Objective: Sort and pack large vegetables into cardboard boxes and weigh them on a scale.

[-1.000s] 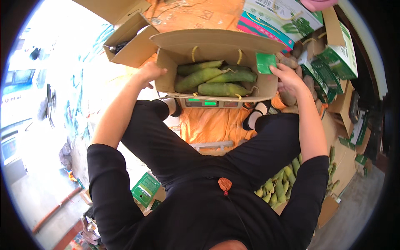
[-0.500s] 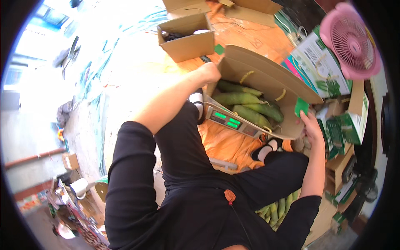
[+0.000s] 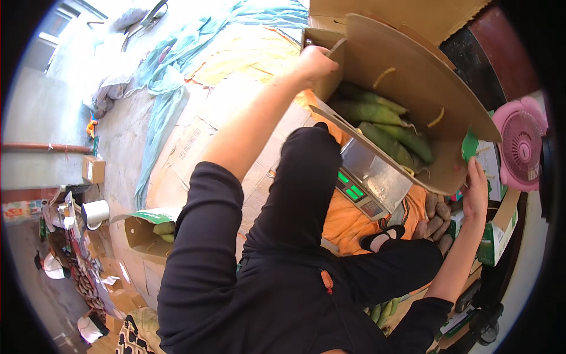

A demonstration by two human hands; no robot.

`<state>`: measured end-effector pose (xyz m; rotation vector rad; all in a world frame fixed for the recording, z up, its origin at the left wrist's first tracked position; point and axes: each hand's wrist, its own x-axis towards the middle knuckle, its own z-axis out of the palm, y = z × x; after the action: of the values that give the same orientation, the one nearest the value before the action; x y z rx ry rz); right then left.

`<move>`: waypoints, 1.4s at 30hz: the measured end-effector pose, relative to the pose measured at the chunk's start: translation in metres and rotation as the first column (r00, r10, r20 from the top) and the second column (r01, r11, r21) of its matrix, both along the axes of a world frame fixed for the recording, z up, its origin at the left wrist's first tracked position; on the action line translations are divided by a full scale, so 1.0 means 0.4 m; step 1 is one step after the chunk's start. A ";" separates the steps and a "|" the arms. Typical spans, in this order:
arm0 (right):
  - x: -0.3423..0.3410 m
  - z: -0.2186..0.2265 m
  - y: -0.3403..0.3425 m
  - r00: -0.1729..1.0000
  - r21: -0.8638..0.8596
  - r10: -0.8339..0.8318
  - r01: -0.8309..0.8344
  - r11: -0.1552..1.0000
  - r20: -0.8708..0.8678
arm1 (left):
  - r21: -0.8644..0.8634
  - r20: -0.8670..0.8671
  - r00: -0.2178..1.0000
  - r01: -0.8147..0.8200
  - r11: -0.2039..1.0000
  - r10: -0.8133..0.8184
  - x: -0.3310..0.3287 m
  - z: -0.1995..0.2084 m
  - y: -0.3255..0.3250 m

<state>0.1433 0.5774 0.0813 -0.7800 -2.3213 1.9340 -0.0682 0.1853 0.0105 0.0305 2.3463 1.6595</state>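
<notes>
I hold an open brown cardboard box [image 3: 413, 88] lifted in front of me, tilted. My left hand [image 3: 315, 62] grips its left end and my right hand [image 3: 476, 190] grips its right end near a green patch. Several long green vegetables [image 3: 386, 127] lie inside the box. Just below the box sits a weighing scale [image 3: 367, 187] with a metal tray and green display, on orange cloth.
A pink fan [image 3: 522, 147] stands at the right. Brown tubers [image 3: 435, 215] lie by green-and-white cartons [image 3: 498, 233]. A small box with green vegetables [image 3: 150, 230] sits at my left. Flattened cardboard [image 3: 200, 141] and blue sheets [image 3: 171, 100] cover the ground.
The box has come up off the scale and swung toward the upper right of the view. My head has turned, so the scale's tray now shows bare.
</notes>
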 end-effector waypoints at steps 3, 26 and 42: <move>-0.077 0.051 -0.135 0.996 -0.023 0.067 -0.068 0.997 -0.051 | 0.033 -0.045 0.986 -0.161 0.986 0.162 0.017 0.036 -0.156; 0.110 -0.585 -1.043 0.520 -0.604 0.719 -0.410 0.683 0.461 | -0.473 0.225 0.817 -0.385 0.792 0.532 0.670 -0.524 -1.191; -0.020 -0.266 -0.890 0.787 -0.462 0.601 -0.589 0.663 -0.140 | -0.800 -0.229 0.960 -0.091 0.593 -0.162 0.237 -0.458 -0.906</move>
<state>0.1353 0.2215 -0.0253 0.0172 -2.3076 2.8605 0.0267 -0.1772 -0.1726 0.1417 3.0694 0.4207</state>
